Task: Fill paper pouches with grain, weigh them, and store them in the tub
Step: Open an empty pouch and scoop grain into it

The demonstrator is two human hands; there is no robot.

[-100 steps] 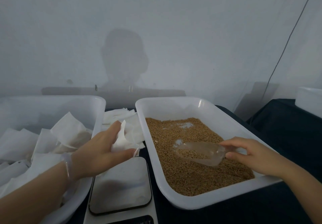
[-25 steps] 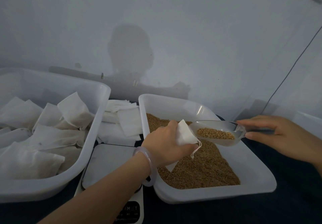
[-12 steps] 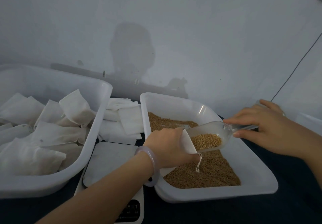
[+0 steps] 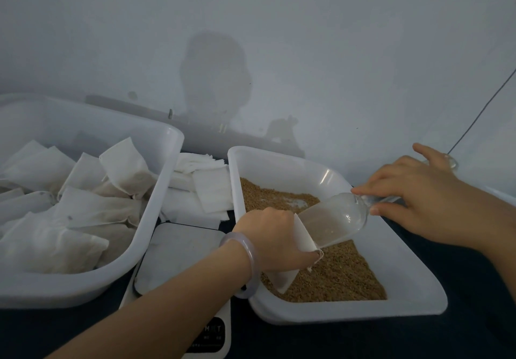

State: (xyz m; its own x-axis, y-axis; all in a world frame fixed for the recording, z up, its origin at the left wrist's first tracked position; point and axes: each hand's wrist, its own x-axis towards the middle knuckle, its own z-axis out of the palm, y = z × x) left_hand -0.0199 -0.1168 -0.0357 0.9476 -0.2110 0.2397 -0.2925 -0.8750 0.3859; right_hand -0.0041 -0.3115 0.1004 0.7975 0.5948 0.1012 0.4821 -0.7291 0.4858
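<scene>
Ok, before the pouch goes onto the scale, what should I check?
1. Scoop mouth sits inside the pouch opening: ok.
2. Scoop, held by the right hand, emptied: ok, it looks empty.
3. Left hand grips the pouch: ok.
4. Pouch hangs over the grain tray, so spills fall back in: ok.
5. Scale platform free: ok, nothing lies on it.
6. Scale display zeroed: cannot tell, too blurred.

- White paper pouch (image 4: 303, 234), mouth open, gripped in the left hand (image 4: 272, 240).
- Clear scoop (image 4: 333, 219), tipped into its mouth, held by the right hand (image 4: 418, 201).
- Brown grain (image 4: 343, 275) fills the tray (image 4: 349, 315) beneath both.
</scene>
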